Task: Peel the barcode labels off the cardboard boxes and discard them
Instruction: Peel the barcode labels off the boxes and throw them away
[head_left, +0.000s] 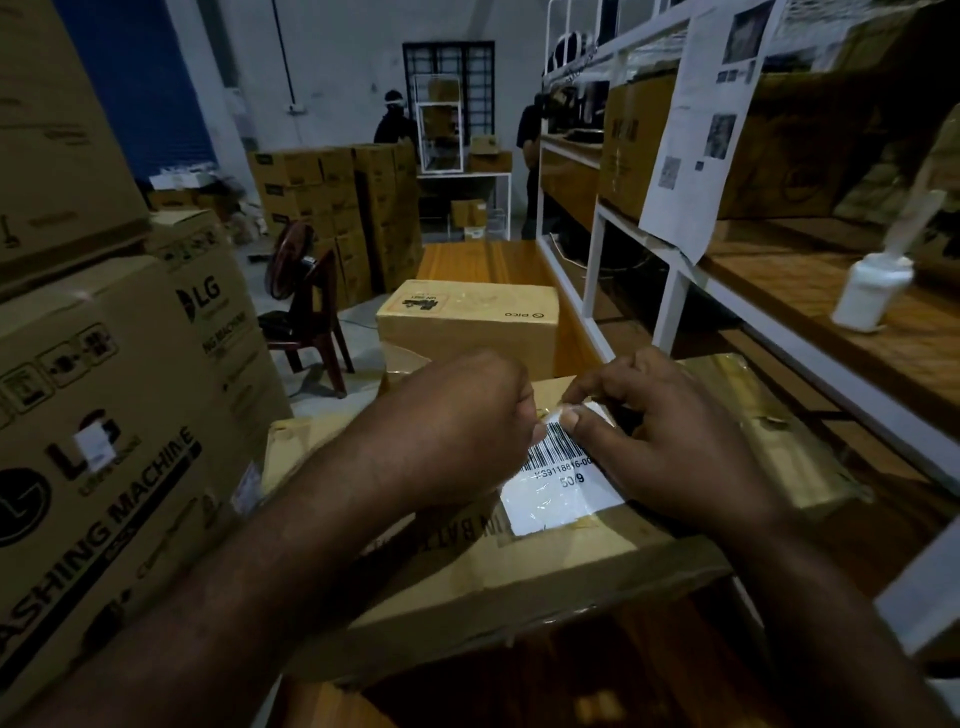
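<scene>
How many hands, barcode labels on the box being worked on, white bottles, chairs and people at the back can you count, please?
2 hands: left hand and right hand
1 barcode label
1 white bottle
1 chair
2 people: person by the stacked boxes and person by the shelving
Total: 7

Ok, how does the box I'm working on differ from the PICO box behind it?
The near box carries a white barcode label, its far corner pinched by the right hand; the PICO box shows an orange sticker on top and no barcode label in view. The near box looks creased and ragged; the PICO box looks smooth and square, with no hand on it. Both are brown cardboard.
</scene>
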